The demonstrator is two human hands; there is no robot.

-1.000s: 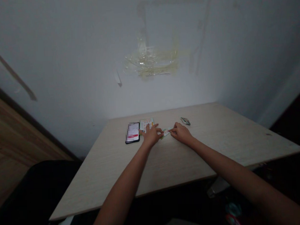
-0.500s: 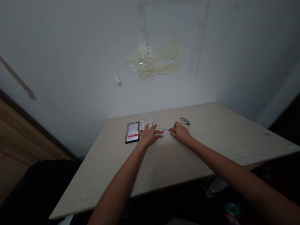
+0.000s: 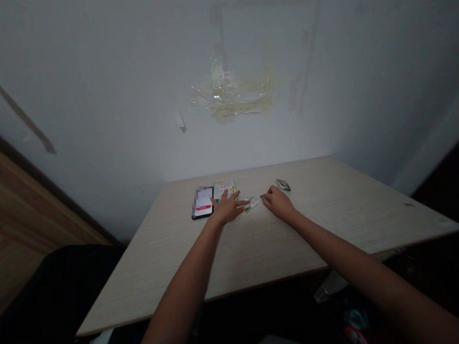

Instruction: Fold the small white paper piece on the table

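Note:
A small, colourful printed piece of paper or card (image 3: 253, 203) lies on the table between my hands. My left hand (image 3: 227, 208) is spread open and flat, its fingertips at the left end of that piece. My right hand (image 3: 278, 202) is closed, with thumb and index finger pinched at the piece's right end. Beyond my left fingers is a larger printed sheet or booklet (image 3: 224, 187), partly covered by the hand. A phone (image 3: 203, 203) with a lit screen lies just left of my left hand. The print is too small to read.
A small dark-edged printed stack or packet (image 3: 283, 185) lies behind my right hand. The pale wooden table (image 3: 172, 255) meets a wall (image 3: 135, 95) with peeling clear tape (image 3: 241, 95) on it. Dark cloth (image 3: 67, 285) stands left of the table.
My right hand has shifted slightly to the right, and a little more of the small printed piece shows. My left hand stays almost in place, still spread.

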